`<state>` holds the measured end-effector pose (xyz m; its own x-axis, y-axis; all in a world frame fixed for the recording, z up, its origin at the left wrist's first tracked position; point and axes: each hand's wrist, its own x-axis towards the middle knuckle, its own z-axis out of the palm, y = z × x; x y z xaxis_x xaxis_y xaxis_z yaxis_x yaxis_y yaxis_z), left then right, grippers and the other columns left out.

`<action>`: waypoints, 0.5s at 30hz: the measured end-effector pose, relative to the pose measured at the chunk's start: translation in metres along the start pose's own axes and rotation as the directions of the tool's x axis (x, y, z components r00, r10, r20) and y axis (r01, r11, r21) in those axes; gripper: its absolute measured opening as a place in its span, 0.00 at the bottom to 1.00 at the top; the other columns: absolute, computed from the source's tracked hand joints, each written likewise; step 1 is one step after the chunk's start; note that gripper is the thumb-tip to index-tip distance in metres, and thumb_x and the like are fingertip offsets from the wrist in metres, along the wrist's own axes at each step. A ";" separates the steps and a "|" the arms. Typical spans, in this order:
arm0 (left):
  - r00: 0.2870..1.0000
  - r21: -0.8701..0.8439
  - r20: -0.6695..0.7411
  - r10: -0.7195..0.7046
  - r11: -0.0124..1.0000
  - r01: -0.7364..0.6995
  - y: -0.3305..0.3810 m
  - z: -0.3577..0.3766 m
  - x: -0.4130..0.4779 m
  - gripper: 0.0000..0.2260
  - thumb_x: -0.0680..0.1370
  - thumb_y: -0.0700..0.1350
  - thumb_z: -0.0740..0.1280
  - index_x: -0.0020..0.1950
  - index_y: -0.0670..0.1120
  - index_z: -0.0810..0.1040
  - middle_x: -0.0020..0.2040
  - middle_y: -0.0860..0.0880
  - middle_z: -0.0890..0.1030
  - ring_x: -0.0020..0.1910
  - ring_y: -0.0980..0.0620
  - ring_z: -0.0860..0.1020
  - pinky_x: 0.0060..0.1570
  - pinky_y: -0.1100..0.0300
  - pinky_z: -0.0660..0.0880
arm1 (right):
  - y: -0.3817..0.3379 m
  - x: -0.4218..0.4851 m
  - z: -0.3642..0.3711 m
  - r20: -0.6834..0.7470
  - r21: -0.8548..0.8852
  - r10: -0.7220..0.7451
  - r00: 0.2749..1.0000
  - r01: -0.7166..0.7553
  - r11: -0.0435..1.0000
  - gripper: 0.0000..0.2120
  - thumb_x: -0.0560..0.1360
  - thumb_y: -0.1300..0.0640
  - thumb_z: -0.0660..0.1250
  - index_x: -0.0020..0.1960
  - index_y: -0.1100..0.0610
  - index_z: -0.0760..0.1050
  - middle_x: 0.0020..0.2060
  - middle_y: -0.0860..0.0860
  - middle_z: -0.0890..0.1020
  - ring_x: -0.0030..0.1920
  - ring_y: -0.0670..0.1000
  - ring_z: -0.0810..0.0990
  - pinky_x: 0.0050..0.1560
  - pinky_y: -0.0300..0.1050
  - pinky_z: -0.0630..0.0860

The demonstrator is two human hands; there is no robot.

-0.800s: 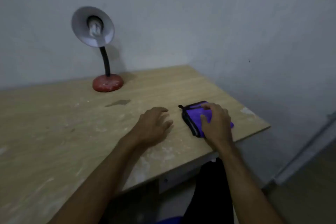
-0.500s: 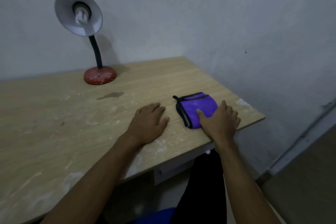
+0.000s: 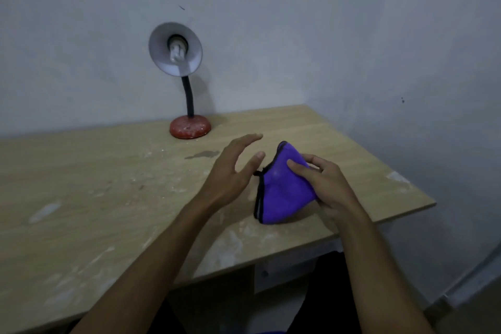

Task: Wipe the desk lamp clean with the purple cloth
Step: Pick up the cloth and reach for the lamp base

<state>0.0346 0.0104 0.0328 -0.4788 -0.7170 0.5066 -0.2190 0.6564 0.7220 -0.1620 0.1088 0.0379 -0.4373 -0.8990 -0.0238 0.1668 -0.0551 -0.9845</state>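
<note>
Now the right hand [image 3: 325, 187] grips the purple cloth [image 3: 282, 192] above the worktop [image 3: 108, 198], the left hand [image 3: 230, 171] spreads empty fingers [image 3: 252, 138], and next comes reaching to the desk lamp [image 3: 176, 49].

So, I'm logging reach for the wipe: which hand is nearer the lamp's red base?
Left. The left hand hovers open just in front of the red base; the right hand is further off to the right, holding the purple cloth.

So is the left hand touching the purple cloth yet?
Apart. The head view shows desk between the open left hand and the purple cloth; only the right hand grips it.
</note>
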 end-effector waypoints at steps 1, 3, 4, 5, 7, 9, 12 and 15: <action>1.000 -0.002 0.021 -0.003 1.000 0.003 0.000 -0.007 0.005 0.18 0.85 0.56 0.64 0.75 0.59 0.74 0.72 0.62 0.75 0.72 0.64 0.71 0.72 0.61 0.67 | -0.004 0.001 0.009 0.052 0.032 0.011 0.999 -0.013 0.999 0.18 0.74 0.58 0.78 0.62 0.61 0.81 0.51 0.60 0.88 0.49 0.57 0.87 0.55 0.52 0.83; 0.995 -0.055 0.092 -0.048 0.997 0.053 0.004 -0.017 0.013 0.17 0.85 0.57 0.62 0.73 0.58 0.76 0.70 0.63 0.77 0.69 0.66 0.73 0.70 0.63 0.69 | -0.010 0.003 0.021 0.143 0.106 0.015 0.990 -0.031 0.994 0.19 0.75 0.61 0.76 0.64 0.61 0.78 0.54 0.62 0.87 0.50 0.57 0.86 0.55 0.50 0.83; 0.989 -0.092 0.124 -0.075 0.992 0.086 0.006 -0.023 0.016 0.15 0.86 0.56 0.62 0.71 0.56 0.79 0.66 0.63 0.80 0.66 0.67 0.76 0.66 0.64 0.71 | -0.013 0.005 0.026 0.190 0.144 0.010 0.982 -0.038 0.989 0.20 0.75 0.62 0.75 0.65 0.61 0.77 0.54 0.62 0.86 0.50 0.56 0.86 0.54 0.49 0.83; 0.985 -0.126 0.141 -0.102 0.985 0.120 0.006 -0.027 0.018 0.14 0.86 0.56 0.61 0.66 0.55 0.81 0.60 0.62 0.83 0.60 0.66 0.79 0.60 0.66 0.73 | -0.016 0.006 0.032 0.232 0.180 0.004 0.973 -0.047 0.983 0.21 0.75 0.63 0.74 0.66 0.60 0.76 0.54 0.61 0.86 0.49 0.56 0.85 0.53 0.47 0.83; 0.978 -0.149 0.139 -0.158 0.973 0.178 0.003 -0.034 0.019 0.15 0.86 0.56 0.62 0.56 0.49 0.84 0.48 0.55 0.86 0.47 0.59 0.81 0.49 0.59 0.75 | -0.019 0.011 0.041 0.295 0.216 -0.018 0.955 -0.048 0.975 0.25 0.72 0.64 0.74 0.68 0.59 0.75 0.54 0.62 0.85 0.50 0.56 0.84 0.53 0.47 0.83; 0.970 -0.174 0.104 -0.222 0.956 0.237 -0.001 -0.038 0.017 0.20 0.85 0.58 0.63 0.51 0.44 0.84 0.43 0.45 0.85 0.41 0.54 0.79 0.44 0.52 0.73 | -0.020 0.013 0.049 0.300 0.264 -0.043 0.953 -0.040 0.964 0.26 0.72 0.65 0.74 0.69 0.59 0.74 0.56 0.61 0.85 0.51 0.56 0.85 0.54 0.47 0.83; 0.933 -0.306 -0.028 -0.360 0.891 0.334 -0.007 -0.039 0.013 0.21 0.85 0.58 0.63 0.52 0.44 0.86 0.45 0.43 0.87 0.41 0.53 0.82 0.46 0.53 0.76 | -0.013 0.015 0.062 0.251 0.324 -0.019 0.968 -0.065 0.944 0.25 0.73 0.62 0.74 0.68 0.63 0.75 0.59 0.61 0.85 0.55 0.55 0.85 0.57 0.46 0.83; 0.846 -0.618 -0.077 -0.528 0.691 0.375 -0.012 -0.041 0.015 0.17 0.84 0.55 0.65 0.59 0.44 0.86 0.51 0.46 0.89 0.51 0.47 0.87 0.50 0.52 0.83 | -0.007 0.014 0.074 0.296 0.176 0.109 0.949 -0.166 0.970 0.22 0.75 0.54 0.74 0.63 0.66 0.80 0.58 0.60 0.86 0.61 0.58 0.84 0.66 0.54 0.79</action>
<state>0.0649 -0.0184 0.0508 -0.2235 -0.9711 0.0838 0.1943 0.0398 0.9801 -0.1045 0.0642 0.0576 -0.1352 -0.9878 -0.0779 0.3902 0.0192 -0.9205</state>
